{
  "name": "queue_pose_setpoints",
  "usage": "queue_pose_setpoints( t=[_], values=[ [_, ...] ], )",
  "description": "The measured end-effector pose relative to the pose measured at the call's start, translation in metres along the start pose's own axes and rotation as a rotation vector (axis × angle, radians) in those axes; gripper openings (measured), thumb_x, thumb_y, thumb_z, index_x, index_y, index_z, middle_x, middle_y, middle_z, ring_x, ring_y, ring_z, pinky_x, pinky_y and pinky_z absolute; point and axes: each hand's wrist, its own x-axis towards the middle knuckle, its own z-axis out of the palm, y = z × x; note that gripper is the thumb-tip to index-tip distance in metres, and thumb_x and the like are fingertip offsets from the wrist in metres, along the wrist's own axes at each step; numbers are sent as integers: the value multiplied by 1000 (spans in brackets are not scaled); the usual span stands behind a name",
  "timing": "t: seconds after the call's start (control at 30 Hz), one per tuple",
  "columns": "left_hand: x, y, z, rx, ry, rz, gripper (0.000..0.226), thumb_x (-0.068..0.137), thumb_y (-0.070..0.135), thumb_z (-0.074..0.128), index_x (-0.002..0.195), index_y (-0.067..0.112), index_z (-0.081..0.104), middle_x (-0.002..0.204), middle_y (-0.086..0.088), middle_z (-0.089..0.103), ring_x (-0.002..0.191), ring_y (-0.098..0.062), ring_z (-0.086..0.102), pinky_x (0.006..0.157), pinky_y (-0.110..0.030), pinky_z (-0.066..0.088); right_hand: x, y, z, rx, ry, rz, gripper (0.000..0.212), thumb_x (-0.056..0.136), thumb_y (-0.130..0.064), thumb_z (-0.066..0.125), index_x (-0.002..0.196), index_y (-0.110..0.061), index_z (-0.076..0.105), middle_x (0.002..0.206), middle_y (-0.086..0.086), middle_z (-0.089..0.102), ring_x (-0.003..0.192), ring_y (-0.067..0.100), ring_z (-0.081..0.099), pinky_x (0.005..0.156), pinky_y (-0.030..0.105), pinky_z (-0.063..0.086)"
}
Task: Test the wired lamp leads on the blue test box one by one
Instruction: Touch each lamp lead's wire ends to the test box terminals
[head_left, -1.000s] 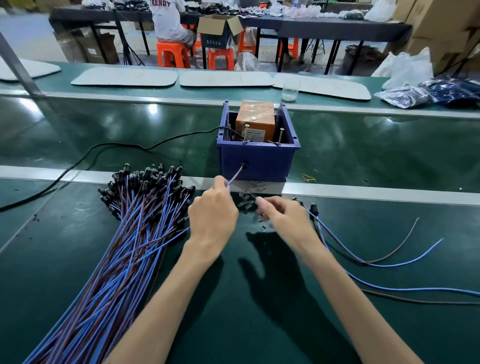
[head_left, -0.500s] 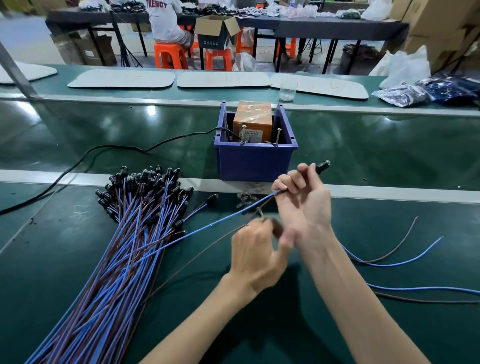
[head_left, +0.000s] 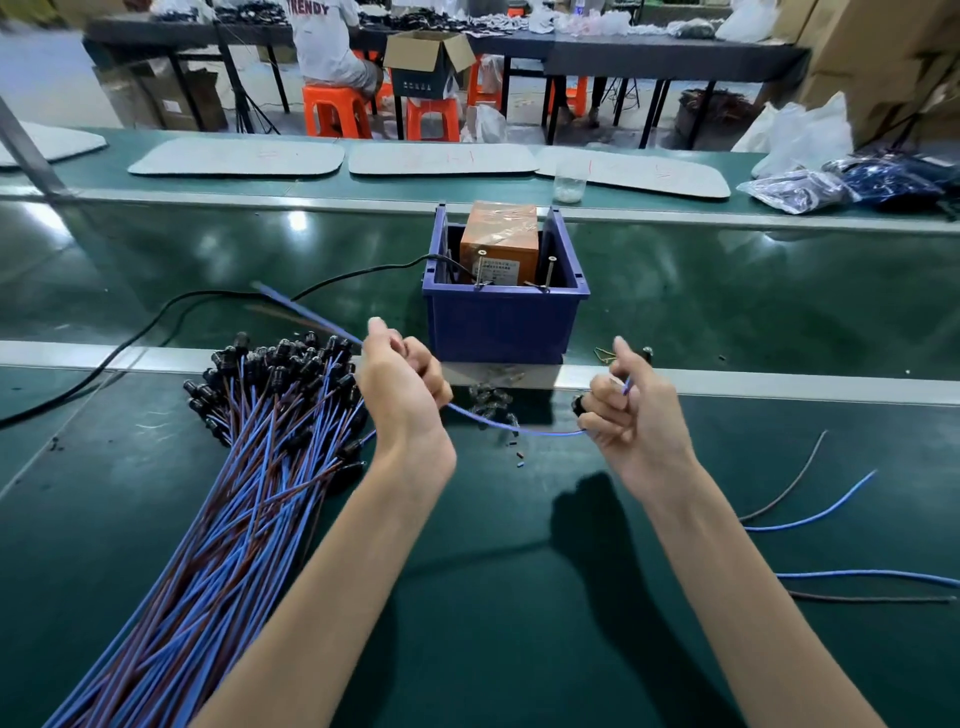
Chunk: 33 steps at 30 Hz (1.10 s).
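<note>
The blue test box (head_left: 501, 322) stands on the green bench with an orange unit (head_left: 500, 241) inside and two metal pins at its front rim. My left hand (head_left: 402, 387) grips the wires of one lamp lead (head_left: 511, 427); its blue end sticks out up and to the left. My right hand (head_left: 631, 410) holds the same lead near its black lamp head, to the right of the box. The lead sags between both hands. A large bundle of blue and brown leads (head_left: 244, 478) with black heads lies at the left.
A black cable (head_left: 156, 317) runs from the box to the left. A few loose leads (head_left: 810, 519) lie at the right. Small dark parts (head_left: 488, 402) sit before the box. A metal rail (head_left: 779, 384) crosses the bench. Behind are grey mats, a plastic cup (head_left: 569, 182), bags and a seated person.
My hands have drawn apart: the left moved left and up with the wire ends, the right moved right and down with the lamp head. The lead now stretches between them.
</note>
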Motion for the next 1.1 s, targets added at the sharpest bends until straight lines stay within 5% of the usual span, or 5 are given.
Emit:
queue_pose_setpoints(
  t=[0.17, 0.37, 0.6, 0.8, 1.1],
  values=[
    [6, -23, -9, 822, -410, -17, 35, 94, 44, 38, 65, 24, 32, 49, 12, 29, 47, -11, 26, 49, -28, 24, -6, 11, 11, -431, -46, -180, 30, 92, -21, 62, 65, -16, 52, 59, -3, 46, 47, 5, 36, 40, 13, 27],
    [-10, -30, -8, 1240, -744, -70, 51, 101, 42, 30, 60, 15, 45, 64, -13, 44, 71, -36, 32, 68, -37, 31, -10, 27, 22, -421, -166, -243, 12, 87, -23, 65, 86, -11, 66, 51, -12, 44, 40, 2, 28, 37, 12, 23],
    [1, -22, -22, 1322, -879, -152, 45, 101, 42, 37, 60, 22, 34, 55, 9, 37, 55, -12, 33, 59, -31, 28, -9, 27, 23, -258, -59, -252, 11, 88, -5, 65, 80, -12, 64, 60, -6, 45, 42, 3, 31, 39, 11, 26],
    [0, -24, -19, 908, -727, 152, 26, 97, 29, 54, 74, 16, 54, 57, 12, 48, 51, -4, 35, 51, -16, 30, -13, 29, 27, -294, -62, -336, 13, 82, -5, 69, 78, -15, 62, 57, -4, 58, 44, 6, 49, 44, 13, 37],
    [3, -19, -21, 904, -655, 189, 28, 97, 23, 56, 69, 22, 56, 60, 2, 46, 59, -12, 34, 59, -29, 29, -15, 19, 23, -312, -16, -336, 10, 83, -5, 68, 78, -14, 68, 57, -3, 67, 50, 0, 56, 41, 9, 30]
  ],
)
